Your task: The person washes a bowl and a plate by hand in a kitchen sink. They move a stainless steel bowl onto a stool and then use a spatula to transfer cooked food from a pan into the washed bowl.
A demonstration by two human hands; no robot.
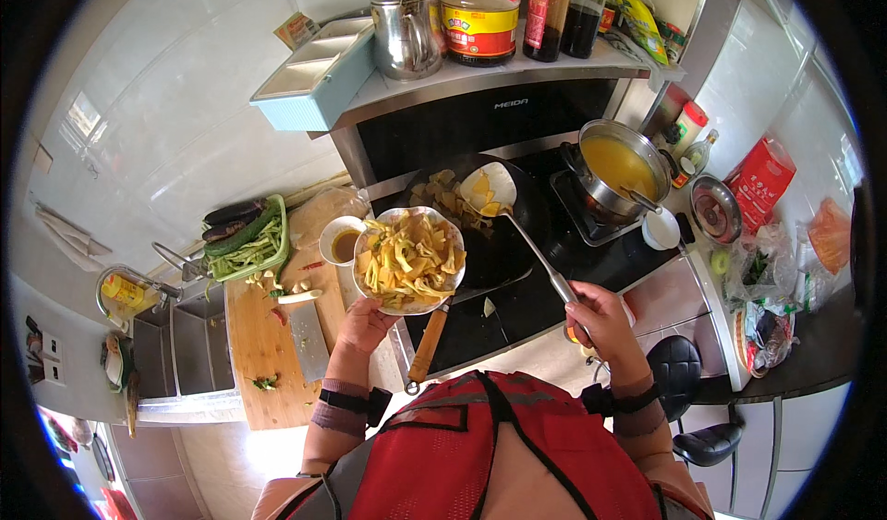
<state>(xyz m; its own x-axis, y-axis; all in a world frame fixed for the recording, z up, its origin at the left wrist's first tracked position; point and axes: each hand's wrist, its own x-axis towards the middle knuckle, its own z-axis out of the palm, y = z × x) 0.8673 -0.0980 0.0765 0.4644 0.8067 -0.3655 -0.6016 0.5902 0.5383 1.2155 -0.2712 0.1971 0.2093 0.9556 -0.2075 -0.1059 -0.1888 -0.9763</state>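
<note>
My left hand (367, 325) grips the near edge of a patterned plate (359, 281). Heaped on it are cooked cauliflower pieces and potato slices (416, 257). The plate is held beside the left edge of a dark wok (488, 260), whose wooden handle (431, 343) points toward me. With my right hand (604, 315) I hold a long-handled metal wok spatula (540, 253). Its broad blade is over the wok and carries a few yellow slices (485, 191). More sliced food (440, 194) lies inside the wok, partly hidden by the plate and blade.
A steel pot of yellow liquid (617, 167) stands on the right burner. Left lie a cutting board (260, 354), a cleaver (312, 340), a small bowl of brown sauce (329, 239) and a vegetable basket (280, 243). Bottles and a metal jug (405, 35) line the shelf above.
</note>
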